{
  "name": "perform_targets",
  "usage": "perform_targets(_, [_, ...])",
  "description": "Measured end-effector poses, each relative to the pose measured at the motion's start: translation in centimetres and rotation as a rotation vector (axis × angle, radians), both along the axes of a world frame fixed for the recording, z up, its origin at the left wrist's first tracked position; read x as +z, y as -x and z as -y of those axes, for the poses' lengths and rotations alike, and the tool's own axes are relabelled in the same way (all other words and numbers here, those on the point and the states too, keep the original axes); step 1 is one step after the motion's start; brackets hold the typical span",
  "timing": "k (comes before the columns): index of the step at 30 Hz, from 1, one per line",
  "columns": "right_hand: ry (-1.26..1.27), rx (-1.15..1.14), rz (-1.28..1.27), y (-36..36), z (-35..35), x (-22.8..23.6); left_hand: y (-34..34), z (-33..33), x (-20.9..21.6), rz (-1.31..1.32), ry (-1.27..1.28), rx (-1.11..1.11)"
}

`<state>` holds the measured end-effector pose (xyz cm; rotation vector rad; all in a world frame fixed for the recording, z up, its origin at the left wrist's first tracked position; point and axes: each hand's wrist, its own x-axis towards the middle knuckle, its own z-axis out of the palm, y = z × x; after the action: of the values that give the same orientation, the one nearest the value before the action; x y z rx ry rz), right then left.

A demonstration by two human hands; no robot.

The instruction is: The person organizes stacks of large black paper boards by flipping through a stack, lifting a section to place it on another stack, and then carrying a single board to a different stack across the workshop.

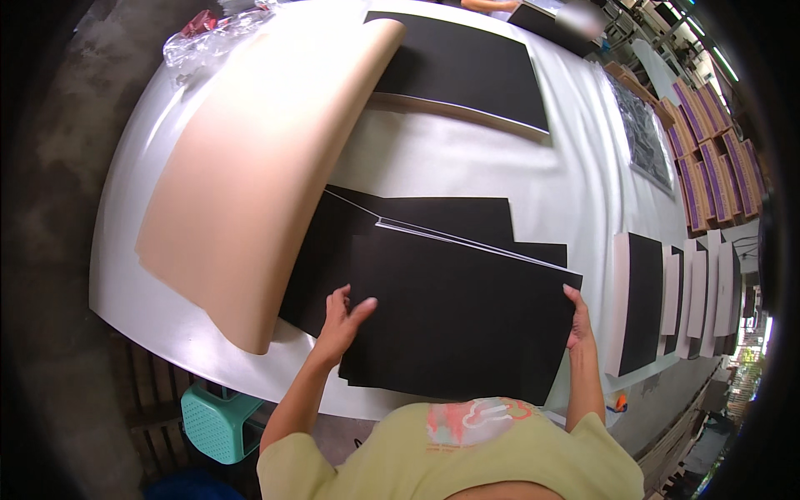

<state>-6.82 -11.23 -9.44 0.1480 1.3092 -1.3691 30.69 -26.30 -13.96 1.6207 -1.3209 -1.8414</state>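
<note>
A small stack of black sheets (467,321) with white edges lies slightly fanned at the table's near side, in front of me. My right hand (578,319) grips its right edge, thumb on the top face and the other fingers partly hidden at the side. At the left edge, my left hand (342,323) has thumb and fingers apart, the thumb over the black surface. More black sheets (450,208) lie beneath and beyond the stack. A large tan sheet (225,183), curled along its right side, covers part of them on the left.
At the table's far side is a thick black-topped stack (458,71). Several black-and-white stacks (640,304) stand to the right, with cartons (708,158) behind. Clear plastic wrap (200,54) sits far left; a green stool (218,422) stands below. Another person's hand (492,5) shows at the top.
</note>
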Motion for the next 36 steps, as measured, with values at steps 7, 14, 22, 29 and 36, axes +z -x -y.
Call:
perform_targets(7, [0.113,0.087,-0.439,-2.5,0.2,3.7,-2.1,0.5,-1.1,-0.602,-0.154,0.079])
perform_targets(14, [0.523,-0.008,-0.739,-4.3,-1.5,10.9,-5.3,-0.5,2.6,-0.280,0.449,0.381])
perform_targets(22, [0.665,-0.183,-0.814,-3.8,-5.4,-2.4,-6.2,1.6,1.1,-0.202,1.179,0.369])
perform_targets(29, [1.001,0.107,-0.976,-2.8,-4.9,-1.6,-11.0,1.7,-4.3,-0.493,0.771,0.009])
perform_targets(36, [0.964,0.080,-0.864,-3.8,-4.2,2.1,-1.0,0.7,3.6,-0.918,0.268,0.579])
